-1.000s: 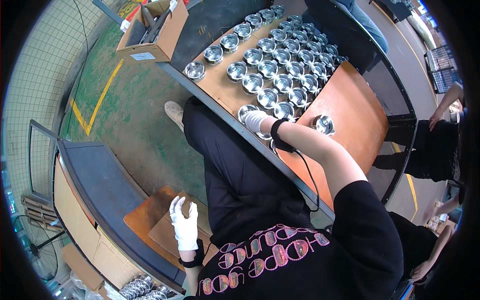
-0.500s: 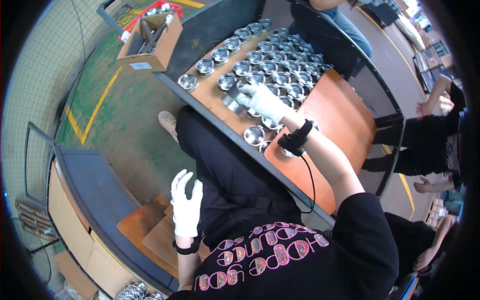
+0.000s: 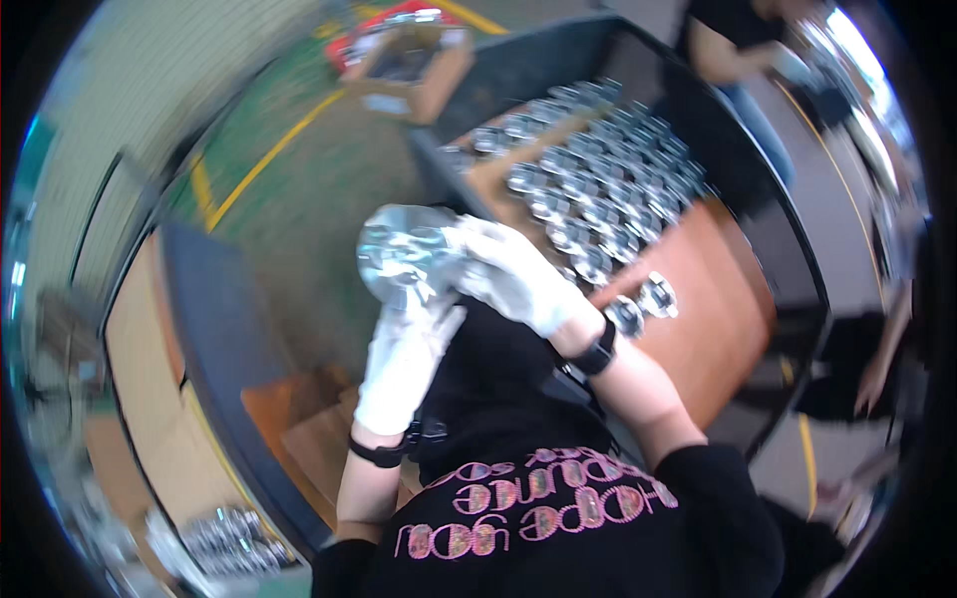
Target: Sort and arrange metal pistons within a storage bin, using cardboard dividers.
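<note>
A shiny round metal cup [image 3: 399, 254], blurred by motion, is held up in front of me between both white-gloved hands. My left hand [image 3: 404, 354] grips it from below, the fingers closed around its lower side. From the right, my right hand [image 3: 518, 279] closes on its edge; some of its fingertips are hidden. Right of my hands, many similar shiny metal cups [image 3: 598, 189] stand in rows on a brown board inside a dark bin [image 3: 518, 60]. Two more cups [image 3: 656, 295] sit on an orange-brown sheet [image 3: 708, 269] nearer to me.
A cardboard box [image 3: 419, 75] and a red crate [image 3: 369, 40] stand beyond the bin's far left corner. At my left is a dark blue bin or cart [image 3: 224, 309] with cardboard, and shiny parts [image 3: 234, 543] lie below it. Another person [image 3: 738, 45] stands beyond the bin.
My right hand has come from over the rows of cups to the left, in front of my body. My left hand has risen to meet it, and both now hold a cup. The view has shifted.
</note>
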The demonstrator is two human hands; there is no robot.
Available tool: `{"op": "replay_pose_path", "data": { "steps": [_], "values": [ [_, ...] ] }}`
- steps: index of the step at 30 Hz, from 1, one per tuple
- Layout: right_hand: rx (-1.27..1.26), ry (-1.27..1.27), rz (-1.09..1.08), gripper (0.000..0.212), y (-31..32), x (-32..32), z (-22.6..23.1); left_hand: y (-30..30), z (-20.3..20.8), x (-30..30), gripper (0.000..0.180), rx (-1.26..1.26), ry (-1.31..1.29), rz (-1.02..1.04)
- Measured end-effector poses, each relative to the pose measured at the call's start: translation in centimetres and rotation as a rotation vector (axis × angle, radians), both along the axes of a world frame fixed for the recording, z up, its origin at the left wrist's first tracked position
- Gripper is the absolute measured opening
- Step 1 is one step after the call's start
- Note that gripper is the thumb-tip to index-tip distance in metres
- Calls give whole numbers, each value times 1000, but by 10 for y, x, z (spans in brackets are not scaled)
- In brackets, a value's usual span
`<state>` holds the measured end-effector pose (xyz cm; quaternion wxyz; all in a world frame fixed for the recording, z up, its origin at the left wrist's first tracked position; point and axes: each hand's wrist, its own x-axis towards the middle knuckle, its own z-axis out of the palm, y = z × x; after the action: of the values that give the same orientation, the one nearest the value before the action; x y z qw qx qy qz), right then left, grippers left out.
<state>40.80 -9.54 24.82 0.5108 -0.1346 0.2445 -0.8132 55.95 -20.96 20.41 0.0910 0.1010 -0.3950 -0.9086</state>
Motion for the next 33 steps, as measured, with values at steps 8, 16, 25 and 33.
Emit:
{"op": "replay_pose_path", "data": {
  "steps": [8, 16, 25, 33],
  "values": [
    [0, -219, 120, 25, -26, 35, -52, -2, 41, 30, 40, 18, -209, 200],
    [53, -231, 156, 17, -33, 31, -71, -13, 19, 27, 31, 365, -86, 289],
    [140, -515, 300, 41, -40, 53, -68, -20, 37, 15, 62, -1351, -164, 719],
    [-7, -575, 368, 46, -36, 56, -71, -13, 39, 10, 58, -1471, -197, 623]
  ]
}}
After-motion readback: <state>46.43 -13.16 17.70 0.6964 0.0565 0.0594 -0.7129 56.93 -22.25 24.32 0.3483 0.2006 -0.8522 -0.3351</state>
